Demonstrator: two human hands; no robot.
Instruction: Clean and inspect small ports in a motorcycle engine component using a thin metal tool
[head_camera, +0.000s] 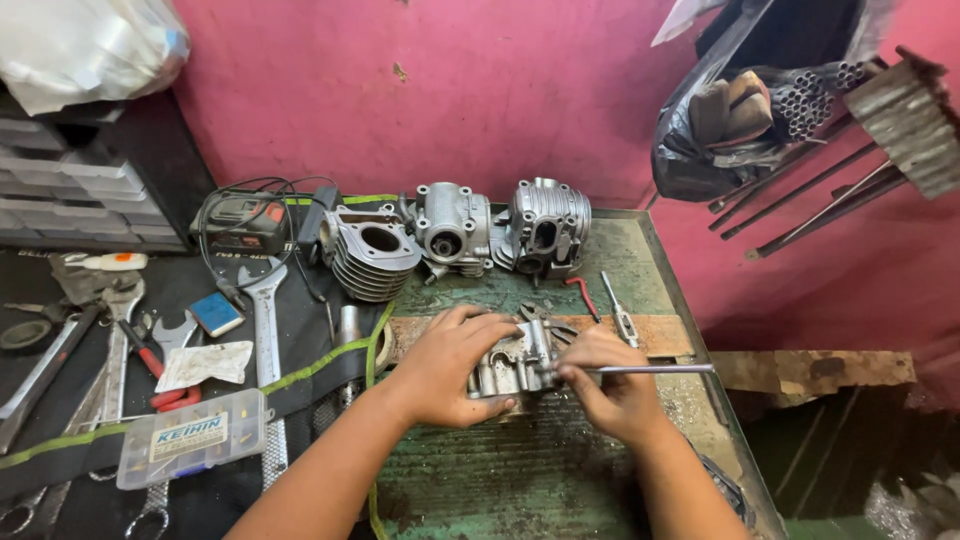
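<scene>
1. We're clamping our left hand (447, 365) around the small engine casting (512, 366) on the tabletop (640, 270), grip pressed tight.
2. Our right hand (610, 385) is pinching the long metal rod (640, 369) at the casting.
3. We're risking a slip: a jerk could skid the rod toward our left fingers.
4. The tabletop edge is sitting close on the right; the cylinder heads (500, 228) are leaving open room behind.

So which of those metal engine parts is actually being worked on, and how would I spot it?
Start at the green workbench against the pink wall. Three engine parts stand in a row at its back; nearer, on a wooden strip, lies a fourth, the small grey metal engine part. It alone is gripped by the left hand, while the right hand pushes a thin metal rod into it.
</scene>
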